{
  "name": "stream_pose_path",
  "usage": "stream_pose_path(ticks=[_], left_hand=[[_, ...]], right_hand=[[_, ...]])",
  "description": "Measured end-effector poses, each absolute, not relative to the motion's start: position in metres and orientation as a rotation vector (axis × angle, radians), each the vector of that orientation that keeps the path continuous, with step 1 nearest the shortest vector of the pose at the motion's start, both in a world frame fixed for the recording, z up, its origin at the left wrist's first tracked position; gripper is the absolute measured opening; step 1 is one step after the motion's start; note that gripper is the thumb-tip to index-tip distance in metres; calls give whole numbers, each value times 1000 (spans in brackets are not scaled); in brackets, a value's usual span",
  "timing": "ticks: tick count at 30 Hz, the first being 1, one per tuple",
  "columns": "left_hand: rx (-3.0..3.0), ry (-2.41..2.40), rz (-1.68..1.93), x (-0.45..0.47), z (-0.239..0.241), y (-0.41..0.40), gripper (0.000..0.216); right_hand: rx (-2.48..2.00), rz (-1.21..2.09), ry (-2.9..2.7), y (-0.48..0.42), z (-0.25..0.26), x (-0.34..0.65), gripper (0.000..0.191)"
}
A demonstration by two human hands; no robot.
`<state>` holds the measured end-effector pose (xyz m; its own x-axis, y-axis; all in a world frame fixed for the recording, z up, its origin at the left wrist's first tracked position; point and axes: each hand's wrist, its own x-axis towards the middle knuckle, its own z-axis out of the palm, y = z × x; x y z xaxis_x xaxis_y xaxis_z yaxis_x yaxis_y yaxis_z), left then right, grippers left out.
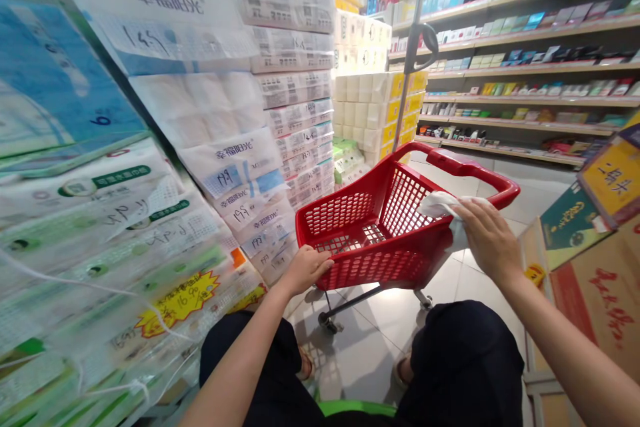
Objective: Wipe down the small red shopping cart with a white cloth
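- Currently the left hand (305, 269) is gripping the near rim of the red basket (345, 213) at centre frame, fingers curled over the edge.
- Right hand (487, 237) is holding a white cloth (440, 203) down on the basket's right rim.
- Basket is looking light, a stiff plastic mesh on wheels, so probably rolling easily; the rim or handle is offering the firmest hold. Cloth is looking soft and limp.
- Tissue packs (225, 160) at left are showing "幸福阳光" and a handwritten "199"; the yellow tag (177, 303) is reading roughly "16.90".
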<state>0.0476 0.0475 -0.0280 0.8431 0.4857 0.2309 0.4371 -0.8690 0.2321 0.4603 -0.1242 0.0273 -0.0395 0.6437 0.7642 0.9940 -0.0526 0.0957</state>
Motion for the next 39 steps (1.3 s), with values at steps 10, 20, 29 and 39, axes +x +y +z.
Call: stream_pose_path(ticks=[10,20,29,39], left_hand=[[2833,694,410,38,-25,60,43],[2817,698,382,28,-25,69,44],[2799,719,366,30,-21,67,44],[2819,731,402,29,-22,66,45]], right_hand=[[-1608,-789,-2201,-92,1,369,49],[-1679,-736,-1997,-124,49,465,44],[-1509,-71,-872,-112,75,458,29],[-1589,-644,-1518,-112,105,411,45]])
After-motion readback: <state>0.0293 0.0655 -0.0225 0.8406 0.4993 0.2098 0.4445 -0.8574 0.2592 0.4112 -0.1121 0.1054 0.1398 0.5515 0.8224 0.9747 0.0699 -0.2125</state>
